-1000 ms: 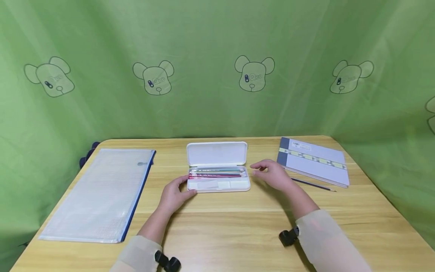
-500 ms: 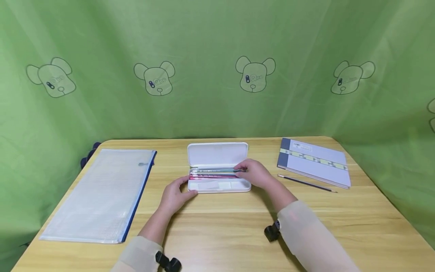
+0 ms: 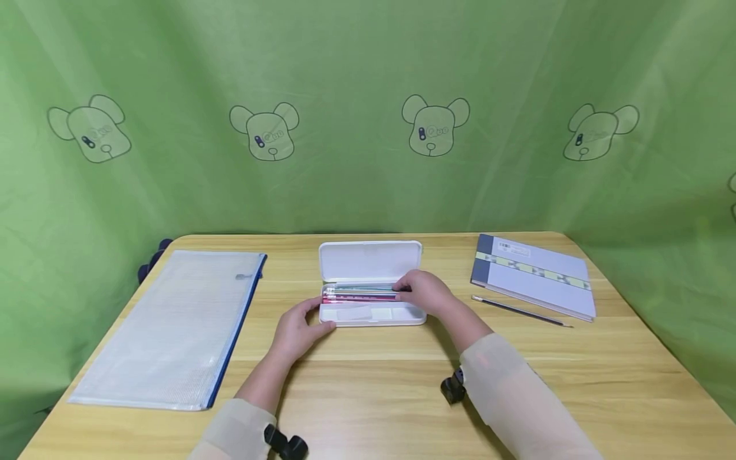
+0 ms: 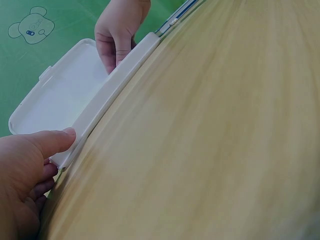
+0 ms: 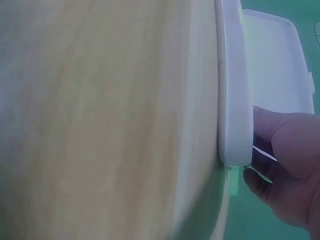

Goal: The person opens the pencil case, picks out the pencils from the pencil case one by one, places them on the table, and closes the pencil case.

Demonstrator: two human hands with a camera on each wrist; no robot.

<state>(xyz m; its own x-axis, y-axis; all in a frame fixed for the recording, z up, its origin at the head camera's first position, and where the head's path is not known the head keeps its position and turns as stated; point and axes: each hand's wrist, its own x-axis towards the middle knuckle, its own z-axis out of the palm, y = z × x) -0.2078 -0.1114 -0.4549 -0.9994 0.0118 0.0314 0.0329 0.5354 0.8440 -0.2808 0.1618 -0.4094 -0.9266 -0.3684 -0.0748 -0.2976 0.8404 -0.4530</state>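
Observation:
A white pencil case (image 3: 370, 262) lies on the table with its lid raised. Several pencils (image 3: 359, 297), pinkish-red and pale blue-green among them, lie in its rear compartment. My left hand (image 3: 293, 330) holds the case's left end; in the left wrist view the thumb (image 4: 57, 143) lies on the front rim. My right hand (image 3: 428, 294) reaches into the right side of the case, thumb and fingers pinching at the right ends of the pencils. Its fingertips are partly hidden by the case wall in the right wrist view, where the hand (image 5: 295, 160) bends over the end.
A translucent zip pouch (image 3: 167, 329) with a blue edge lies at the left. At the right rests a pale notebook (image 3: 531, 275) with a patterned band, and a dark pencil (image 3: 520, 311) in front of it. A green curtain (image 3: 351, 191) hangs behind the table (image 3: 368, 396).
My right hand has moved left from beside the case into it, its fingers now at the pencils. The dark pencil by the notebook is more fully uncovered. The left hand stays on the case.

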